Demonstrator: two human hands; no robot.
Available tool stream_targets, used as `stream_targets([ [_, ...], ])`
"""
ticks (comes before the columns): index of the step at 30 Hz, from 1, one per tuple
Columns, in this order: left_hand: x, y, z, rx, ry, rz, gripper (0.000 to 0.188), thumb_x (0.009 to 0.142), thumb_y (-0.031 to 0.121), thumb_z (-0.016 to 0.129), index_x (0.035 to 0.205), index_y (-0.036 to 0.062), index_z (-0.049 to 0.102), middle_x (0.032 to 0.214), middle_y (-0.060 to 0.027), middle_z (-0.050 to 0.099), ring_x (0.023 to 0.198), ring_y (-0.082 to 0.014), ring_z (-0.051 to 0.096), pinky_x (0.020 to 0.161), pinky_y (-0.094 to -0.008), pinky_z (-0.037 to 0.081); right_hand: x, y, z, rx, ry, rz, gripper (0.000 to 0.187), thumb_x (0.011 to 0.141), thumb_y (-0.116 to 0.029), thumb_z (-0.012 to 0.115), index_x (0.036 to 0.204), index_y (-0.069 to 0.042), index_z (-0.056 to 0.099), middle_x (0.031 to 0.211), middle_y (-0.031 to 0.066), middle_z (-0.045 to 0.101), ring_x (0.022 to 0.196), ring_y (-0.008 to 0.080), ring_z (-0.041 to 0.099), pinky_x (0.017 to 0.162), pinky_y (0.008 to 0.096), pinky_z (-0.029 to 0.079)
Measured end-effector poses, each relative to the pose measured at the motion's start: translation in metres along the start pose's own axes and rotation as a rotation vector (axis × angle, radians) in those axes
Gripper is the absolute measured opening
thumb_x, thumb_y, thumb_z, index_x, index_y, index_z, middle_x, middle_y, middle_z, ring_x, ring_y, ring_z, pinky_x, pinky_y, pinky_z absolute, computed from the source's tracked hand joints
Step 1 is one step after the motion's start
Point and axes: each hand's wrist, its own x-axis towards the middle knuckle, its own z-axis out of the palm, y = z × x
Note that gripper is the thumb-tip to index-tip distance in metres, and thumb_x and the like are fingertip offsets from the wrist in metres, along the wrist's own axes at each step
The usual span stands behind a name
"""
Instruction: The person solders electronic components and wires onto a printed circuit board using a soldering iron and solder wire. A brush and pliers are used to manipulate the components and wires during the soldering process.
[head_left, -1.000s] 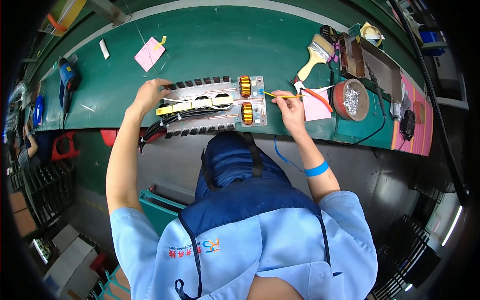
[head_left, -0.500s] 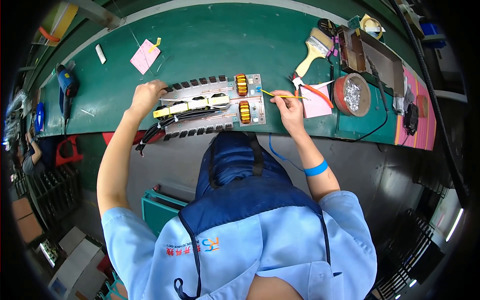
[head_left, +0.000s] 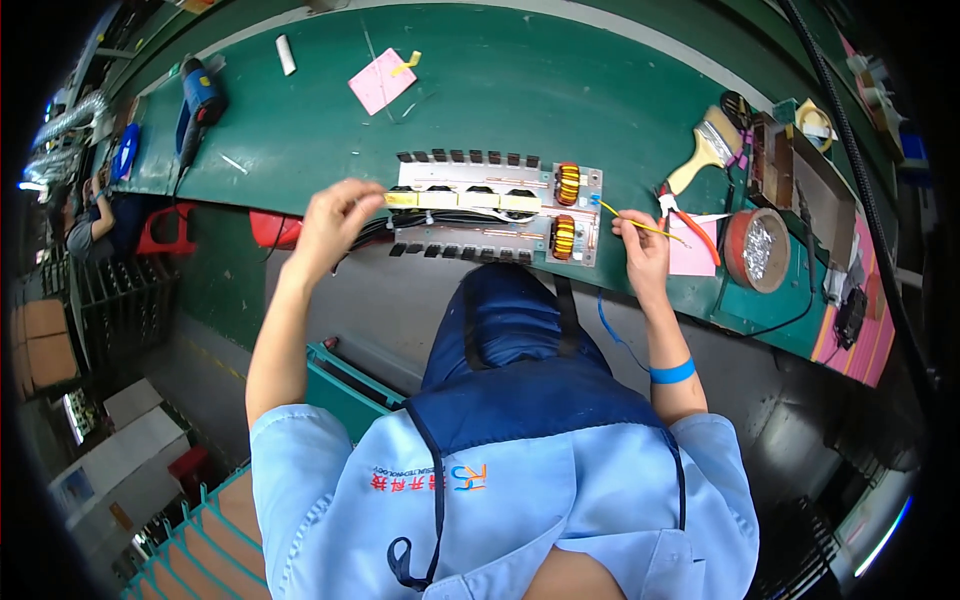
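Note:
A circuit board (head_left: 520, 246) lies near the table's front edge, with black components along both long sides. Yellow-wrapped transformers (head_left: 440, 200) run down its middle beside a bundle of black wires (head_left: 375, 232). Two copper-wound toroid coils (head_left: 567, 185) sit at its right end. My left hand (head_left: 340, 220) is at the left end of the transformers, thumb and fingertips drawn together; what they grip, if anything, I cannot make out. My right hand (head_left: 645, 255) pinches a thin yellow wire (head_left: 655, 230), its left end close to the board's right edge.
Right of the board lie orange-handled pliers (head_left: 700, 232), pink paper (head_left: 690, 262), a brush (head_left: 705, 150) and a round red container (head_left: 757, 250) holding crumpled foil. A metal tray (head_left: 825, 205) stands behind. A blue heat gun (head_left: 203, 95) is at far left; another pink slip (head_left: 382, 82) lies at the back.
My left hand has shifted from the board's far left corner to the transformers' left end. The right hand still pinches the yellow wire. The whole view has swung, moving the table rightward in the picture.

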Motion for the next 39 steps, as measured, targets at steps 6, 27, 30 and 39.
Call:
stream_targets([
  [6,-0.061,0.001,0.031,0.063,-0.091,-0.089,0.01,0.071,0.01,0.059,0.077,0.0019,0.059,0.072,-0.0096,0.056,0.062,-0.0218,0.054,0.054,-0.0283,0.042,0.001,-0.001,0.001,-0.025,-0.036,0.003,0.014,0.081,-0.006,0.047,0.09,0.003,0.053,0.079,0.0075,0.057,0.072,0.0118,0.054,0.066,0.0222,0.044],
  [27,-0.072,-0.012,0.064,0.361,0.244,0.014,0.031,0.065,0.007,0.063,0.094,0.0037,0.052,0.089,-0.0099,0.055,0.082,-0.0255,0.053,0.074,-0.033,0.041,-0.003,-0.022,0.014,-0.378,-0.06,-0.225,0.006,0.074,-0.002,0.054,0.077,0.002,0.054,0.085,0.0107,0.053,0.075,0.0174,0.052,0.066,0.0249,0.041],
  [30,-0.06,-0.024,0.066,0.368,0.054,0.156,0.03,0.063,0.003,0.059,0.092,0.0049,0.052,0.087,-0.0083,0.055,0.081,-0.0254,0.053,0.07,-0.0346,0.042,-0.002,-0.024,0.014,-0.464,-0.065,-0.314,0.005,0.071,-0.001,0.055,0.076,0.001,0.054,0.085,0.0116,0.052,0.077,0.0219,0.051,0.068,0.0283,0.041],
  [39,-0.048,-0.023,0.064,0.322,-0.039,0.097,0.024,0.062,-0.002,0.058,0.085,0.005,0.056,0.077,-0.0083,0.057,0.071,-0.0257,0.056,0.062,-0.0331,0.045,-0.024,-0.038,0.037,-0.635,-0.157,-0.63,0.015,0.06,-0.004,0.062,0.073,-0.004,0.055,0.082,0.007,0.053,0.08,0.0253,0.051,0.069,0.0354,0.04],
])
